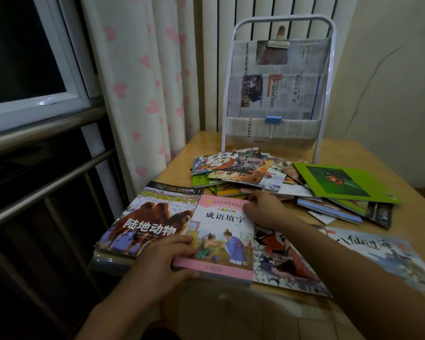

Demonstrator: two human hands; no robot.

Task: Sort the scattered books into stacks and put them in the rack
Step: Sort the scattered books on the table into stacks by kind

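We hold the pink-covered paperback [222, 238], a thin glossy book with a picture of two children, at the near middle of the wooden table [368, 190]. Our left hand [162, 262] curls round its near left corner, thumb under the edge and fingers over the cover. Our right hand [264, 208] pinches its far right corner with bent fingertips, forearm crossing from the right. The pink book overlaps the camel book [145, 222], which tops a low stack at the table's left edge, and it lies partly over a wide flat picture book [287, 263] just to its right. Beyond the pink book a loose heap of thin glossy books [243, 173] fans out, with a green ladybird book [344, 182] tilted on top to the right. Behind the heap stands the white tube-frame rack [279, 87], its pockets lined with newspaper and pinched by a blue binder clip [273, 120]. Bare tabletop shows only along the far right edge.
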